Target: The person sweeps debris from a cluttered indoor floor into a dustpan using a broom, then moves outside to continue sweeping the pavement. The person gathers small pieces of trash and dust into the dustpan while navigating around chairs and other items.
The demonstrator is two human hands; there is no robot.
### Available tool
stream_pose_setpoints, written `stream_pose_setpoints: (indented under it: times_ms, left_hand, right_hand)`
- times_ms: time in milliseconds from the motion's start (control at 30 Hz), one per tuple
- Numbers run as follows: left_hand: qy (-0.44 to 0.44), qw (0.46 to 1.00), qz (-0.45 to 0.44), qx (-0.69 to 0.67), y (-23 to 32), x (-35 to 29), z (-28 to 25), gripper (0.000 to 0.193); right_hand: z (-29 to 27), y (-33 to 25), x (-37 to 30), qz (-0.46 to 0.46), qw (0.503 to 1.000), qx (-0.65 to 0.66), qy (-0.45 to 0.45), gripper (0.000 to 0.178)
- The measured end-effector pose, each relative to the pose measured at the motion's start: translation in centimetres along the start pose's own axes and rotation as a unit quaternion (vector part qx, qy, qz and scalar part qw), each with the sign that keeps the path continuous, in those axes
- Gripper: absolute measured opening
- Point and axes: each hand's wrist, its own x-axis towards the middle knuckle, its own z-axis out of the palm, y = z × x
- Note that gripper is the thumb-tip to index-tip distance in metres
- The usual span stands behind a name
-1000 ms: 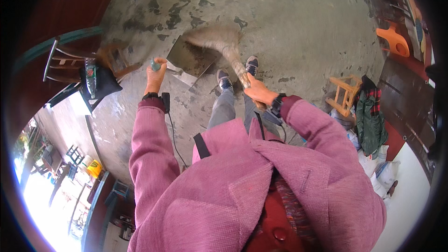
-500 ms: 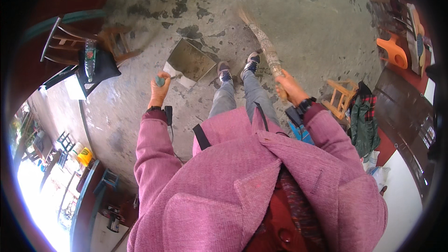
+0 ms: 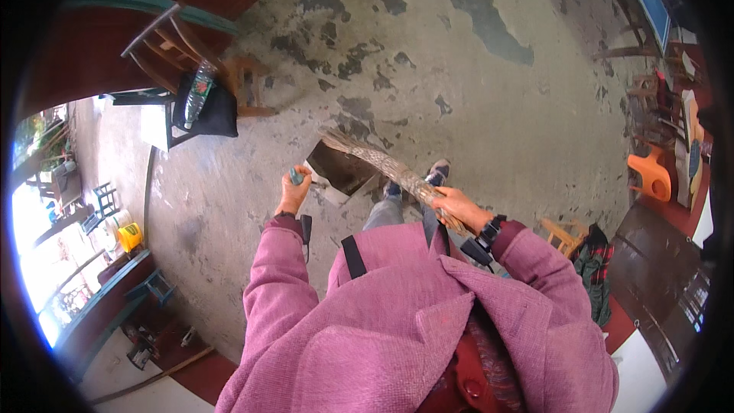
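Firmly, the fingers of the left hand [image 3: 293, 193] curl round the teal-ended handle [image 3: 296, 176] of a dustpan [image 3: 339, 170], while the right hand [image 3: 459, 210] is wrapped about the near end of a straw broom [image 3: 397, 172]. The dustpan is just beyond the left hand, its pale rear flap [image 3: 332, 193] turned toward the person. Its inside is too dark to tell what lies there. The broom slants across the pan's right side, its tip by the far corner; I cannot tell whether the two touch.

Under the broom, and partly hidden by it, are the person's shoes [image 3: 438, 171], near the pan's right corner. Toward the left edge of the floor [image 3: 505, 130], a clear plastic bottle [image 3: 199, 95] lies along the left edge of a black cushion [image 3: 219, 116] beside a wooden chair [image 3: 164, 46]; a yellow bucket [image 3: 130, 237] stands farther out, its contents hidden. Near the floor's right edge are an orange plastic seat [image 3: 650, 174], a wooden stool [image 3: 564, 237] and a dark green jacket [image 3: 590, 271].

The bottle bears a green and red label, its print too small to read.
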Motion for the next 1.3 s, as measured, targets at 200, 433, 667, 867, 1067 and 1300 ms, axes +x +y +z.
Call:
stream_pose_setpoints:
  times_ms: [200,433,667,867,1067,1300]
  left_hand:
    - [0.072,0.994,-0.055,-0.053,1.3,0.7,-1.2,0.009]
    - [0.14,0.987,-0.06,-0.056,4.3,6.8,-0.6,0.011]
    - [0.154,0.986,-0.067,0.001,7.7,14.1,-2.1,0.008]
    - [0.165,0.982,-0.093,0.019,9.6,18.3,-2.5,0.008]
    - [0.188,0.981,-0.034,-0.012,10.0,24.0,-3.4,0.008]
    - [0.182,0.98,-0.07,-0.028,8.1,28.9,-5.3,0.009]
  right_hand:
    - [-4.8,-2.4,-2.6,-0.081,0.978,0.108,0.156,0.053]
    - [-20.1,-9.3,4.2,-0.203,0.896,0.307,0.248,0.021]
    - [-33.4,-23.5,13.2,-0.173,0.845,0.461,0.211,0.019]
    - [-19.4,-27.7,17.2,-0.214,0.917,0.191,0.275,0.017]
    - [-14.7,-33.0,11.1,-0.099,0.959,0.258,0.068,0.016]
    - [-15.5,-43.1,13.4,-0.19,0.959,0.118,0.174,0.016]
